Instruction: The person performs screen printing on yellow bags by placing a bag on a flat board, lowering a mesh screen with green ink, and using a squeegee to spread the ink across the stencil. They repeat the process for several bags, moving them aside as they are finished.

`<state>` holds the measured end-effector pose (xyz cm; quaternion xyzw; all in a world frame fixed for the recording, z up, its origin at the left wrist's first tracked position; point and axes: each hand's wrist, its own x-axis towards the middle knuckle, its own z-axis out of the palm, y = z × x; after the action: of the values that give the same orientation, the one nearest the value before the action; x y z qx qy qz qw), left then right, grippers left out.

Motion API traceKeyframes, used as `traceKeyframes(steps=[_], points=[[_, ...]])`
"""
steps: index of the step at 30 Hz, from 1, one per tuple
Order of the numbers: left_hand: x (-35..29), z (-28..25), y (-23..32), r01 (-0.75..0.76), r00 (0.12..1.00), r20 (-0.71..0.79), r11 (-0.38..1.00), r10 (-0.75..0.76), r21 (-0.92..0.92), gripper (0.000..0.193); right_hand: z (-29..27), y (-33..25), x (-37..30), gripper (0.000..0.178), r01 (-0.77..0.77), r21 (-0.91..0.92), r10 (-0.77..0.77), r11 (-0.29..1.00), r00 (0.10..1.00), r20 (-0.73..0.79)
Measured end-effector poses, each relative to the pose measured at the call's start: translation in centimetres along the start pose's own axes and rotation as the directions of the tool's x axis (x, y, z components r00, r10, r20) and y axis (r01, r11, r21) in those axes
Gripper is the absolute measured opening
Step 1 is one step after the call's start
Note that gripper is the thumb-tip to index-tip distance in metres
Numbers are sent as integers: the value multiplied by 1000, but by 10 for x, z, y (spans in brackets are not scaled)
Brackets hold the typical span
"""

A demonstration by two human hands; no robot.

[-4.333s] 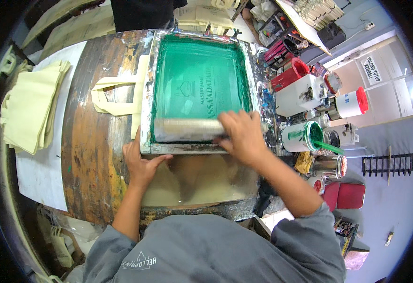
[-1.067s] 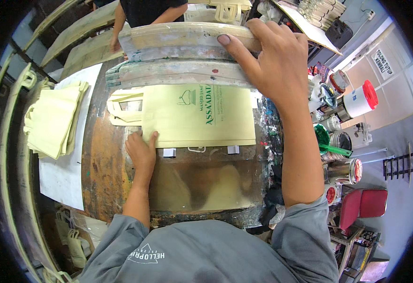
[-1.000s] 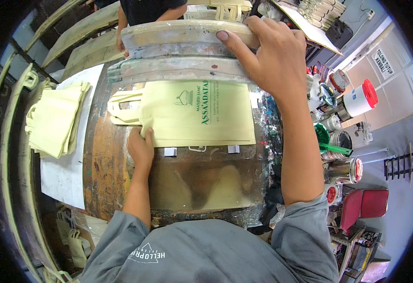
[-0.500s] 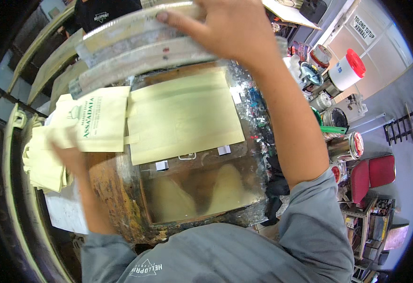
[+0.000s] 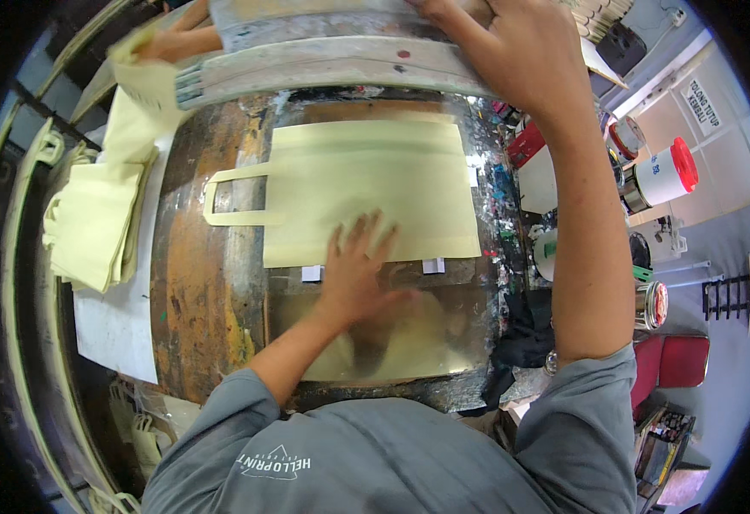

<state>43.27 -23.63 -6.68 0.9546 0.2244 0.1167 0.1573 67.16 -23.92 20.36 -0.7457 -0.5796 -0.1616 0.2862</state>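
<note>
A pale yellow tote bag [image 5: 375, 184] lies flat on the printing board, its loop handle [image 5: 238, 194] stretched out to the left. Over the bag's near edge is my left hand [image 5: 356, 272], fingers spread, holding nothing; whether it touches the fabric I cannot tell. Up at the far side, my right hand [image 5: 521, 60] grips the raised screen printing frame [image 5: 332, 68], thumb on the near face and the other fingers partly hidden. Two small white tabs, a left one [image 5: 311, 273] and a right one [image 5: 434, 265], sit along the bag's near edge.
At far left, another person's hand [image 5: 178, 43] is by a blurred yellow bag [image 5: 148, 90]. A stack of yellow bags [image 5: 96, 223] rests on a white sheet [image 5: 118, 338]. Paint tubs, including a red-lidded one [image 5: 662, 176], stand right of the ink-stained table [image 5: 195, 300].
My left hand has moved right from the printed bag to the plain bag. The printed bag has gone up to the far left, by the other person's hand. The plain bag's handle is now uncovered.
</note>
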Motion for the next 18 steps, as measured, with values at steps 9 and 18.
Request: traceKeyframes(steps=[9,18], points=[[-47,-111,-63,159,807,-122,411,-577,-898,87,39,-5,-138,62,275,-237,-257,932,961,103],[-109,23,-94,301,781,-415,863,-467,-406,126,90,15,-167,58,73,-15,-60,997,900,432]])
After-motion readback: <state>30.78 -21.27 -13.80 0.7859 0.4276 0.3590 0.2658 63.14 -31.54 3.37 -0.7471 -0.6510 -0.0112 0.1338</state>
